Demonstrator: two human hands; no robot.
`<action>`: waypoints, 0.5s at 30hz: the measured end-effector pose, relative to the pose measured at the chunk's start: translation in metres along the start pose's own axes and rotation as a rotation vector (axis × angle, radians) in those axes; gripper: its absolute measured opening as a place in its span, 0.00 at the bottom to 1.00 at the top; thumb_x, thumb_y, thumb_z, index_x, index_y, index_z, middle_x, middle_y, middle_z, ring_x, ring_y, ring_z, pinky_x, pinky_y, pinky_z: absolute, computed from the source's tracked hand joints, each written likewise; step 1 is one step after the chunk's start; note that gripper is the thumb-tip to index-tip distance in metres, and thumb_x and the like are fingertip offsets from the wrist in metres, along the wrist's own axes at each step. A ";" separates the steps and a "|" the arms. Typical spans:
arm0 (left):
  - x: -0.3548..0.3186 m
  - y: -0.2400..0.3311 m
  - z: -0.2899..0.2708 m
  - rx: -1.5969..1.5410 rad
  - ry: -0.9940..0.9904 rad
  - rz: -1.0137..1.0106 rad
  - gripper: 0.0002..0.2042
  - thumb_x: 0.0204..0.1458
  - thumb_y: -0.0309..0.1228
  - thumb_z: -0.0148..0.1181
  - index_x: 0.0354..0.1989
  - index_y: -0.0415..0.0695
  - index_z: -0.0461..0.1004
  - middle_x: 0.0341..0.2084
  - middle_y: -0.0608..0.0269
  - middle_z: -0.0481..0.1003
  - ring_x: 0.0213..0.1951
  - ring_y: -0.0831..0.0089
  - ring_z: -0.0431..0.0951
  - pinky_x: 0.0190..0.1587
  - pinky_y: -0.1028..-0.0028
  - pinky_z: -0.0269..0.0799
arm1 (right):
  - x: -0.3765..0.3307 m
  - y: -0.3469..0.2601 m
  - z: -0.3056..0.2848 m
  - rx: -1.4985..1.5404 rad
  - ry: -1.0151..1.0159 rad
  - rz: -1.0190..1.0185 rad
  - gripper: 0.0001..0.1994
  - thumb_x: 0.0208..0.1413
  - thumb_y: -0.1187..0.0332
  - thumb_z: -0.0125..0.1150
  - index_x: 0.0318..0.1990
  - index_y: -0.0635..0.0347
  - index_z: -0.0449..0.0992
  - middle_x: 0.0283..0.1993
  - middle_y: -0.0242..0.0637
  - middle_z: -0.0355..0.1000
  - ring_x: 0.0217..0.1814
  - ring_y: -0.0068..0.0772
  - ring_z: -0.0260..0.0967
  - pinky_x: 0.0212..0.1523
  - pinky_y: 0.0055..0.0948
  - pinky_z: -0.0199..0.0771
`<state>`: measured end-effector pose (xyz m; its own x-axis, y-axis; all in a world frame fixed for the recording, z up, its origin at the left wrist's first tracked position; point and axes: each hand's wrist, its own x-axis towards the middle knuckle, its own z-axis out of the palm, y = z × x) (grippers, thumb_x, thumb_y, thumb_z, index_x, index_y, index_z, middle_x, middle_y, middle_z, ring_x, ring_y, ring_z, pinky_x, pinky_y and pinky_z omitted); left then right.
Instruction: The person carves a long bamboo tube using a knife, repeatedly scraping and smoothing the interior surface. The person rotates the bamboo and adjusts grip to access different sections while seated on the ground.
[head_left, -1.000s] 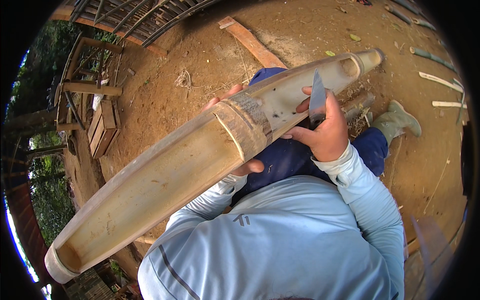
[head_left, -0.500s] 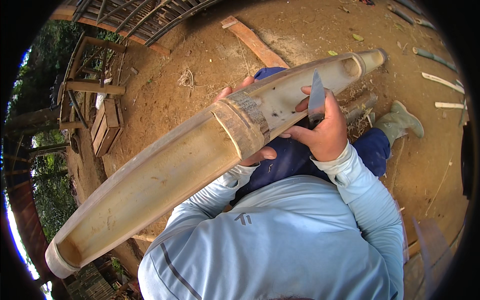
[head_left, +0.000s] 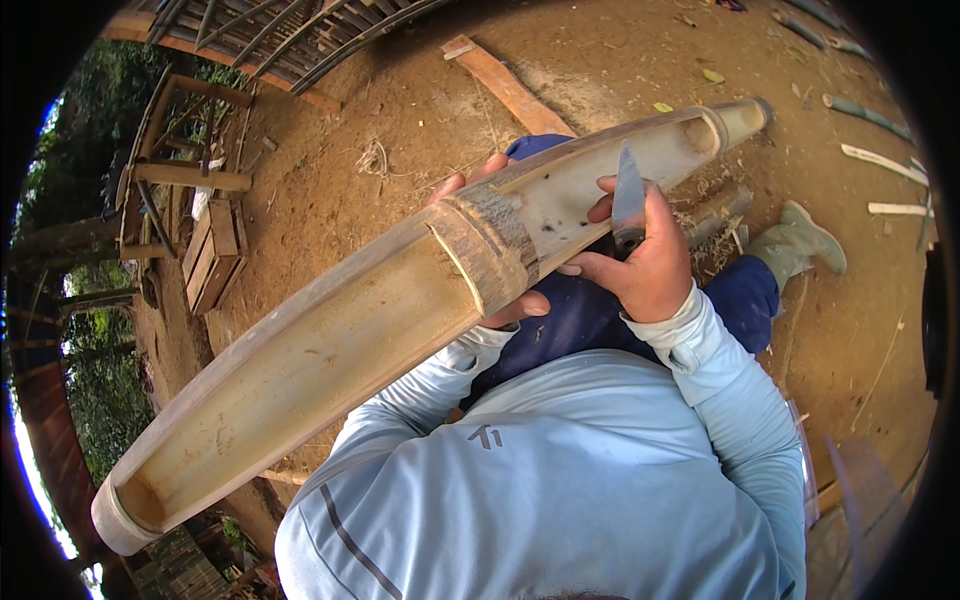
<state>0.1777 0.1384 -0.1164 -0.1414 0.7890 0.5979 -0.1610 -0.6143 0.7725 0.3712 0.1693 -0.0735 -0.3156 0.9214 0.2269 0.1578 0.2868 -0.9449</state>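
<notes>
A long bamboo pole with its upper side cut open into hollow sections lies slantwise across my lap, its near-left end low and its far-right end high in the view. My left hand is wrapped under the pole by the thick middle node; fingertips show on the far side and the thumb on the near side. In my right hand is a knife, its blade pointing up and away, the handle mostly hidden in the grip. My right fingers also touch the pole's near edge, right of the node.
A wooden plank lies on the dirt ground beyond the pole. At the left stands a wooden crate near a bamboo frame. Cut bamboo sticks lie at the right, past my boot. A short log rests near my leg.
Almost nothing differs. My right hand and the knife have shifted very slightly left; the pole stays held in the same place.
</notes>
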 end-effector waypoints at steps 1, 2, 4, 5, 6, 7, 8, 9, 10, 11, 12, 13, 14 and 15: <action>-0.001 0.001 -0.001 -0.027 0.001 -0.009 0.63 0.29 0.50 0.83 0.72 0.50 0.42 0.68 0.42 0.54 0.68 0.49 0.59 0.67 0.48 0.63 | 0.000 0.001 0.000 0.008 -0.004 -0.003 0.39 0.35 0.64 0.84 0.56 0.63 0.67 0.40 0.39 0.75 0.44 0.33 0.75 0.48 0.32 0.75; -0.001 0.004 0.000 -0.054 0.001 -0.015 0.62 0.30 0.47 0.84 0.72 0.49 0.43 0.68 0.42 0.54 0.68 0.49 0.59 0.67 0.49 0.63 | -0.001 0.000 -0.001 0.012 -0.008 0.002 0.39 0.35 0.64 0.84 0.56 0.63 0.67 0.41 0.39 0.75 0.45 0.33 0.75 0.49 0.32 0.74; 0.000 0.006 0.001 -0.031 -0.001 0.005 0.62 0.30 0.48 0.83 0.71 0.47 0.43 0.68 0.41 0.54 0.68 0.50 0.59 0.67 0.51 0.63 | -0.003 -0.002 -0.002 0.021 -0.014 0.012 0.39 0.36 0.65 0.83 0.56 0.64 0.67 0.43 0.39 0.75 0.46 0.33 0.75 0.50 0.32 0.74; 0.001 0.005 0.002 0.021 -0.001 0.026 0.62 0.29 0.52 0.82 0.71 0.47 0.44 0.68 0.41 0.55 0.68 0.51 0.59 0.68 0.52 0.62 | -0.003 -0.002 -0.002 0.027 -0.014 0.002 0.39 0.36 0.65 0.83 0.56 0.64 0.67 0.44 0.40 0.75 0.48 0.34 0.75 0.51 0.33 0.73; 0.002 0.004 0.001 0.072 -0.002 0.048 0.63 0.28 0.57 0.81 0.71 0.47 0.44 0.68 0.41 0.56 0.68 0.52 0.60 0.68 0.52 0.62 | -0.004 -0.001 -0.002 0.033 -0.015 -0.009 0.39 0.37 0.66 0.83 0.57 0.64 0.67 0.45 0.40 0.75 0.49 0.34 0.74 0.53 0.33 0.72; 0.002 0.003 0.000 0.081 -0.015 0.063 0.64 0.29 0.57 0.80 0.71 0.46 0.44 0.68 0.41 0.56 0.68 0.52 0.60 0.68 0.53 0.61 | -0.004 0.000 -0.003 0.039 -0.015 -0.019 0.39 0.37 0.66 0.83 0.57 0.64 0.66 0.47 0.41 0.75 0.51 0.34 0.74 0.54 0.33 0.72; 0.002 0.001 -0.002 0.090 -0.027 0.077 0.64 0.29 0.58 0.80 0.71 0.45 0.44 0.68 0.41 0.55 0.68 0.52 0.60 0.68 0.54 0.61 | -0.005 0.001 -0.004 0.046 -0.013 -0.026 0.38 0.37 0.67 0.82 0.57 0.64 0.66 0.48 0.41 0.75 0.52 0.34 0.74 0.55 0.33 0.71; 0.002 0.000 -0.003 0.099 -0.039 0.092 0.64 0.29 0.58 0.80 0.71 0.45 0.44 0.68 0.41 0.55 0.68 0.52 0.60 0.68 0.54 0.61 | -0.006 0.004 -0.005 0.054 -0.011 -0.034 0.38 0.38 0.67 0.82 0.58 0.64 0.66 0.50 0.42 0.75 0.54 0.34 0.73 0.57 0.34 0.70; 0.001 -0.001 -0.003 0.108 -0.038 0.089 0.64 0.29 0.58 0.80 0.71 0.45 0.44 0.68 0.41 0.55 0.68 0.52 0.60 0.68 0.54 0.61 | -0.007 0.006 -0.006 0.061 -0.009 -0.041 0.38 0.38 0.68 0.82 0.58 0.64 0.66 0.51 0.42 0.75 0.55 0.35 0.73 0.58 0.34 0.69; 0.000 0.000 -0.003 0.120 -0.035 0.084 0.64 0.30 0.58 0.79 0.71 0.44 0.44 0.68 0.41 0.56 0.68 0.53 0.60 0.68 0.54 0.61 | -0.007 0.006 -0.008 0.049 0.010 -0.028 0.37 0.39 0.68 0.81 0.58 0.65 0.66 0.52 0.43 0.75 0.55 0.35 0.73 0.58 0.34 0.69; -0.001 0.000 -0.004 0.131 -0.032 0.080 0.63 0.30 0.59 0.79 0.71 0.44 0.44 0.68 0.41 0.56 0.68 0.53 0.60 0.68 0.55 0.61 | -0.006 0.006 -0.010 0.037 0.029 -0.015 0.37 0.39 0.69 0.81 0.58 0.65 0.67 0.53 0.43 0.74 0.56 0.35 0.72 0.58 0.34 0.69; -0.001 0.000 -0.004 0.135 -0.037 0.090 0.63 0.30 0.59 0.79 0.71 0.44 0.44 0.68 0.41 0.56 0.68 0.53 0.60 0.68 0.55 0.61 | -0.006 0.007 -0.012 0.024 0.048 -0.002 0.37 0.40 0.69 0.81 0.58 0.65 0.67 0.54 0.43 0.74 0.56 0.35 0.72 0.59 0.34 0.69; 0.000 -0.001 -0.005 0.139 -0.043 0.102 0.63 0.31 0.59 0.79 0.71 0.44 0.44 0.67 0.41 0.56 0.68 0.53 0.60 0.68 0.55 0.61 | -0.006 0.009 -0.014 0.008 0.060 0.003 0.36 0.40 0.69 0.80 0.58 0.65 0.67 0.54 0.43 0.74 0.56 0.35 0.72 0.59 0.34 0.69; 0.001 -0.001 -0.005 0.143 -0.049 0.113 0.63 0.31 0.59 0.78 0.71 0.43 0.44 0.67 0.40 0.56 0.68 0.53 0.60 0.68 0.55 0.61 | -0.006 0.011 -0.016 -0.007 0.073 0.007 0.36 0.40 0.69 0.80 0.58 0.65 0.68 0.54 0.43 0.74 0.56 0.35 0.72 0.59 0.33 0.69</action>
<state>0.1727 0.1399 -0.1178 -0.1029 0.7166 0.6899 -0.0057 -0.6940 0.7200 0.3896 0.1715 -0.0819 -0.2459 0.9398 0.2372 0.1665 0.2821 -0.9448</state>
